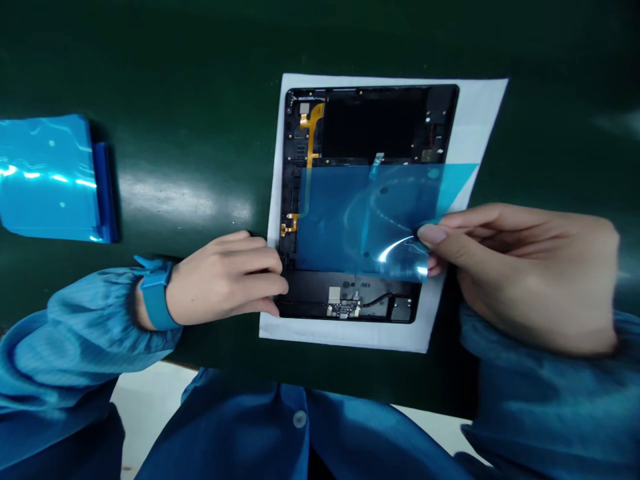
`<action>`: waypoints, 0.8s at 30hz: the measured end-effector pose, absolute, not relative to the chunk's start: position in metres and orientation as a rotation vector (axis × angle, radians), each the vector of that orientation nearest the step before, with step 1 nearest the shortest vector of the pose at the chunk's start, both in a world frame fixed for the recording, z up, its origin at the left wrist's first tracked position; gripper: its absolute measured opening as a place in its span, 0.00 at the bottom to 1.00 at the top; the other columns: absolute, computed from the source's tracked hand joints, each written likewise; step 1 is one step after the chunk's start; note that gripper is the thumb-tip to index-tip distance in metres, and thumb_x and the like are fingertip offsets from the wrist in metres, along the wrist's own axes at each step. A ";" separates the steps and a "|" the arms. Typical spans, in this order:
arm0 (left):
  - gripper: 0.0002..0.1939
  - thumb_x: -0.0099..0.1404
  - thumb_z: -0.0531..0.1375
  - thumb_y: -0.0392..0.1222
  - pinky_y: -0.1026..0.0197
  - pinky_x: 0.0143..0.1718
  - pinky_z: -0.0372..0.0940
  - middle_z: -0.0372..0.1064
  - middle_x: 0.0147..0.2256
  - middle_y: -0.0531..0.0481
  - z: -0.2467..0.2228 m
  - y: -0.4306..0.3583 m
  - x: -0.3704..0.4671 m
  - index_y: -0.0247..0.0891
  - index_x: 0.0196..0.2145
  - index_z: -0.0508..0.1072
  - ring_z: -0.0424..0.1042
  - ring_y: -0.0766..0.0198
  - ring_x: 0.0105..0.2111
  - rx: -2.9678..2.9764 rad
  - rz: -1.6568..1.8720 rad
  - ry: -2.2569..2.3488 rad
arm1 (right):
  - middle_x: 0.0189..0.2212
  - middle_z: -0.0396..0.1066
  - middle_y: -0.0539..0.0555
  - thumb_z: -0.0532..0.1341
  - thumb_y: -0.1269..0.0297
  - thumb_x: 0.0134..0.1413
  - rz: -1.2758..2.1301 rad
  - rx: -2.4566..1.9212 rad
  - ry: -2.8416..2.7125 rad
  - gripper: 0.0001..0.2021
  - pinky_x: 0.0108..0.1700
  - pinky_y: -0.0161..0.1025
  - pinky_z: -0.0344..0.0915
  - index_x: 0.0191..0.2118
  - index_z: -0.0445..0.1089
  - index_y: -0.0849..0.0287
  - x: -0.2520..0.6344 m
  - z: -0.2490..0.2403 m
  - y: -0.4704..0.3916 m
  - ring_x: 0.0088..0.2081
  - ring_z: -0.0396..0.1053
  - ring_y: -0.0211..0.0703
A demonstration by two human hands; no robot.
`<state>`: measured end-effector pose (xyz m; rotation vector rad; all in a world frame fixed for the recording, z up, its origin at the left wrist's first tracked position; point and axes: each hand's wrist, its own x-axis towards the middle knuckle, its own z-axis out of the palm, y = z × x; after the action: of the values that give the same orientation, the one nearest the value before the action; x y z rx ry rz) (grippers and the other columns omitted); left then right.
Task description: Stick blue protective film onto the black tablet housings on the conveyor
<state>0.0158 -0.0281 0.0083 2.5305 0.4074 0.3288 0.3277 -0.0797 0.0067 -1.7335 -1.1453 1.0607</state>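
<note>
An opened tablet housing (430,143) lies with its inside facing up, showing an orange flex cable (311,143) and a small circuit board (344,307). A translucent blue film sheet (340,213) covers the middle of it, with its right part reaching past the housing's edge. My right hand (530,267) pinches the film's right edge between thumb and fingers, bending its lower right corner. My left hand (230,277) is curled against the housing's lower left edge, its thumb near the corner. Some of the left fingertips are hidden.
Under the housing is a white sheet (483,120) on a dark green table (190,120). To the left sits a stack of shiny blue film sheets (47,177). A blue wrist strap (159,297) is around my left wrist. The table's near edge runs below the white sheet.
</note>
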 end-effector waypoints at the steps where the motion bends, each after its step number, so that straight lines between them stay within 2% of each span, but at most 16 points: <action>1: 0.13 0.73 0.60 0.50 0.61 0.36 0.61 0.74 0.38 0.49 0.009 -0.028 0.016 0.37 0.41 0.75 0.70 0.64 0.35 2.530 0.327 0.409 | 0.21 0.75 0.49 0.75 0.64 0.48 1.068 -1.736 -1.142 0.06 0.23 0.30 0.72 0.31 0.80 0.57 0.328 0.006 -0.080 0.20 0.70 0.33; 8: 0.13 0.73 0.60 0.50 0.61 0.36 0.60 0.74 0.37 0.49 0.009 -0.029 0.015 0.37 0.40 0.76 0.69 0.64 0.34 2.530 0.333 0.421 | 0.22 0.75 0.48 0.76 0.59 0.48 1.094 -1.749 -1.109 0.09 0.24 0.30 0.72 0.32 0.81 0.56 0.331 0.003 -0.083 0.20 0.70 0.33; 24: 0.13 0.73 0.60 0.50 0.60 0.37 0.62 0.75 0.37 0.49 0.010 -0.029 0.014 0.37 0.40 0.76 0.69 0.64 0.34 2.530 0.334 0.427 | 0.21 0.75 0.49 0.77 0.57 0.46 1.151 -1.751 -1.108 0.10 0.26 0.28 0.72 0.34 0.82 0.55 0.332 0.001 -0.082 0.21 0.71 0.33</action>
<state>0.0143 -0.0291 0.0101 2.5300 0.4269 0.3337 0.3322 -0.0817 0.0013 -1.7506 -1.1080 1.1509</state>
